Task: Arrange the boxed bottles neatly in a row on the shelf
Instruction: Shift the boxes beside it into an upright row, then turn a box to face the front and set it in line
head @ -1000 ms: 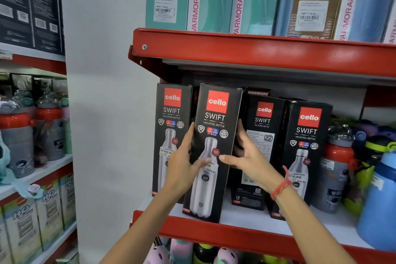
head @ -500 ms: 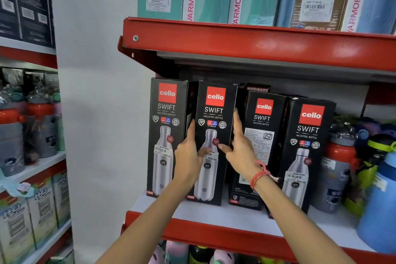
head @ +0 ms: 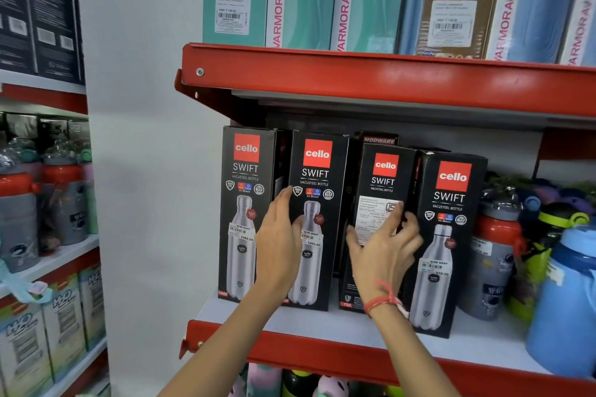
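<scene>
Four boxed bottles stand upright in a row on the shelf (head: 322, 327), which runs across the lower middle of the frame. The first box (head: 245, 177) is leftmost, the second box (head: 317, 171) just beside it. The third box (head: 380, 177) sits right of centre, a gap between it and the second, with another box (head: 379, 138) behind it. The fourth box (head: 451, 190) stands further right and nearer the shelf's front edge. Loose bottles (head: 496, 255) crowd the shelf's right end. The upper shelf (head: 387, 80) above carries more boxes.
</scene>
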